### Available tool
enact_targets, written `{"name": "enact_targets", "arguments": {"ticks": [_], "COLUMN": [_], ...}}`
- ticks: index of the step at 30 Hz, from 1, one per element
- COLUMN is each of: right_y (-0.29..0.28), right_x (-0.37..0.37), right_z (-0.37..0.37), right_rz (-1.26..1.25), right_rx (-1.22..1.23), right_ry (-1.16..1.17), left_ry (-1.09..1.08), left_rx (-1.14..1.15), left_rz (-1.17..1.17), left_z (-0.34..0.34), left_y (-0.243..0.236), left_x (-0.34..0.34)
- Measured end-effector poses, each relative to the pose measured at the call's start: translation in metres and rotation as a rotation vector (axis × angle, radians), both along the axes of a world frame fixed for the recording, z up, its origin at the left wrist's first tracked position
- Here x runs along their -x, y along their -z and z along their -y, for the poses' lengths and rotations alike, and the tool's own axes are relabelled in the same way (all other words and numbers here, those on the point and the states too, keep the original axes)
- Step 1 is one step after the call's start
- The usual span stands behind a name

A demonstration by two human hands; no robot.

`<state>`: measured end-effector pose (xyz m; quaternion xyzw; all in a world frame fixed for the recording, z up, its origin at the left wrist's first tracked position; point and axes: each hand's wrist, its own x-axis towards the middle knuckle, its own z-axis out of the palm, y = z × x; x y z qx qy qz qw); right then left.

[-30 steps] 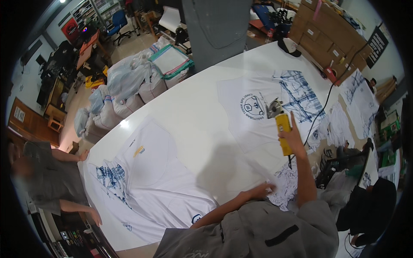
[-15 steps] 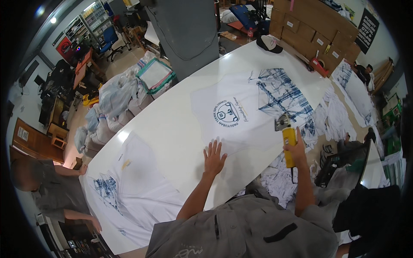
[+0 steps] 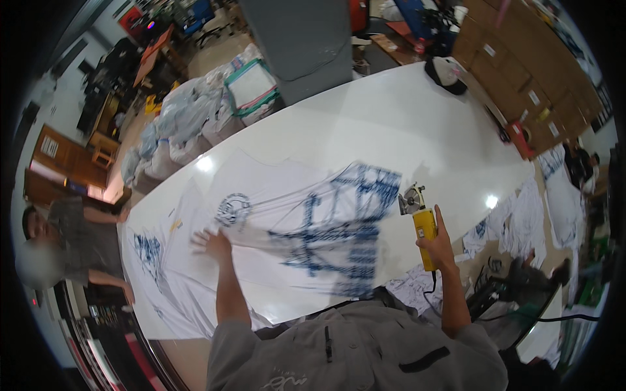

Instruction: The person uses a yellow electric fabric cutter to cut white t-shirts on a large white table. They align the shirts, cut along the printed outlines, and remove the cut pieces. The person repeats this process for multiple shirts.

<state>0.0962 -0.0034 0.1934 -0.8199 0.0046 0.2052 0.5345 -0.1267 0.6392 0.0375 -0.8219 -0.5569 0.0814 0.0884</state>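
Observation:
My left hand (image 3: 215, 246) lies flat with fingers spread on a white shirt panel (image 3: 274, 186), slightly smeared by motion. The panel has a round blue emblem beside the hand and a large blue crane-like print, with creases running across it. My right hand (image 3: 441, 246) is closed round a yellow handheld electric rotary cutter (image 3: 425, 240), to the right of the panel. Its round blade (image 3: 412, 199) points away from me, apart from the cloth. Another white printed piece (image 3: 149, 254) lies at the left, partly overlapped by the panel.
White table (image 3: 365, 117) under the cloth. A co-worker (image 3: 85, 238) stands at its left end. A cap (image 3: 446, 75), red tape dispenser (image 3: 520, 138) and cardboard boxes (image 3: 521, 65) are at the far right. Cloth scraps (image 3: 417, 284) hang near the front edge; the cutter's cord (image 3: 495, 318) trails right.
My left hand has moved left, and the printed panel has slid left with it, toward the other piece, creasing. The cutter stays in my right hand, farther from the cloth. The view has shifted.

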Motion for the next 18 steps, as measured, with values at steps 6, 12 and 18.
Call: {"name": "enact_targets", "arguments": {"ticks": [6, 12, 18], "right_y": [0.002, 0.011, 0.04], "right_x": [-0.031, -0.036, -0.063], "right_z": [-0.03, -0.052, -0.058], "right_rz": [-0.073, -0.104, 0.256], "right_rx": [-0.032, -0.095, 0.299], "right_ry": [-0.096, -0.274, -0.747], "left_ry": [0.422, 0.937, 1.082], "left_rx": [0.156, 0.486, 0.639], "left_rz": [0.309, 0.231, 0.29], "left_z": [0.175, 0.271, 0.26], "left_y": [0.044, -0.007, -0.047], "left_x": [-0.147, 0.008, 0.162]}}
